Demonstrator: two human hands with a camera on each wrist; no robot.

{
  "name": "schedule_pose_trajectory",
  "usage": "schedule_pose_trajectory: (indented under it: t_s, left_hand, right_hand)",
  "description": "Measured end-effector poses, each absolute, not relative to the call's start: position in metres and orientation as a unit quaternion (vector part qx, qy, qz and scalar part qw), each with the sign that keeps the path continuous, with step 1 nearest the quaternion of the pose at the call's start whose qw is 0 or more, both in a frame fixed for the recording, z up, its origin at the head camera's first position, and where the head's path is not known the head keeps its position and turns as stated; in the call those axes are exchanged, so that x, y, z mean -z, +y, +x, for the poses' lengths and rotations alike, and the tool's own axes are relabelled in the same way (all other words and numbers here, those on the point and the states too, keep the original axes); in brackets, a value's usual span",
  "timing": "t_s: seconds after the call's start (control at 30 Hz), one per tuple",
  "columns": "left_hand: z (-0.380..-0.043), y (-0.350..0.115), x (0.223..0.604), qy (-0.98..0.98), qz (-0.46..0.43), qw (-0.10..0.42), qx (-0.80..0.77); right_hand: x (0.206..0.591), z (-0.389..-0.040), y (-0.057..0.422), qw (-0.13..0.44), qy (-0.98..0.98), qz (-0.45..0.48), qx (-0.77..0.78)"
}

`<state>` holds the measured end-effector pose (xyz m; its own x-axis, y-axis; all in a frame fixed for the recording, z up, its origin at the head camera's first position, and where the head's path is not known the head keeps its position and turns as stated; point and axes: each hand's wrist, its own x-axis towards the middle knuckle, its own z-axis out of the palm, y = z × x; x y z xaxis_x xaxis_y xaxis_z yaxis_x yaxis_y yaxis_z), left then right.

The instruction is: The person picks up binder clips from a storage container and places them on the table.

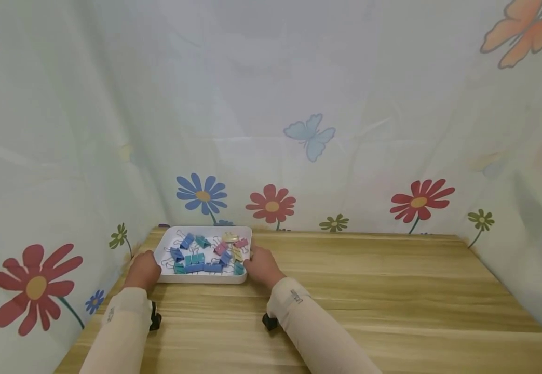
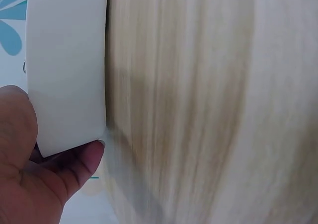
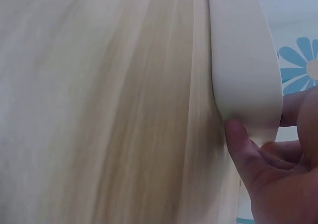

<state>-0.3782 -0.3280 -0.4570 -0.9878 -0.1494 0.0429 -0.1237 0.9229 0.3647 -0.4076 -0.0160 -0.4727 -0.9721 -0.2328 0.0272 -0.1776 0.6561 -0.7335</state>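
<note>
A white rectangular tray [image 1: 201, 279] is at the far left of the wooden table, holding several binder clips: blue ones [image 1: 194, 268], teal ones [image 1: 195, 258], pink ones [image 1: 241, 242] and yellow ones [image 1: 230, 237]. My left hand [image 1: 143, 270] grips the tray's left end near the front corner. At the opposite end, my right hand [image 1: 263, 267] holds the right front corner. Both wrist views show the tray's plain outer wall [image 2: 69, 70] between thumb and fingers. The clips' wire handles stick out at various angles.
The wood-grain table [image 1: 383, 291] extends to the right and toward me. A pale curtain [image 1: 346, 78] printed with flowers and butterflies rises behind it and along both sides. Dark wrist-mounted pieces [image 1: 270, 322] show below the cream sleeves.
</note>
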Motion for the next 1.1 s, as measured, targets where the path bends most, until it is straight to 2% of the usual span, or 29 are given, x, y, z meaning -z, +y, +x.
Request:
schedule_pose_trajectory:
  t_s: [0.87, 1.1]
  left_hand:
    - [-0.375, -0.293, 0.465, -0.975, 0.015, 0.026, 0.218]
    - [-0.368, -0.274, 0.465, -0.971, 0.013, 0.006, 0.238]
  right_hand:
    - [0.471, -0.385, 0.043, 0.018, 0.917, -0.128, 0.377]
    - [0.463, -0.374, 0.063, 0.024, 0.918, -0.114, 0.38]
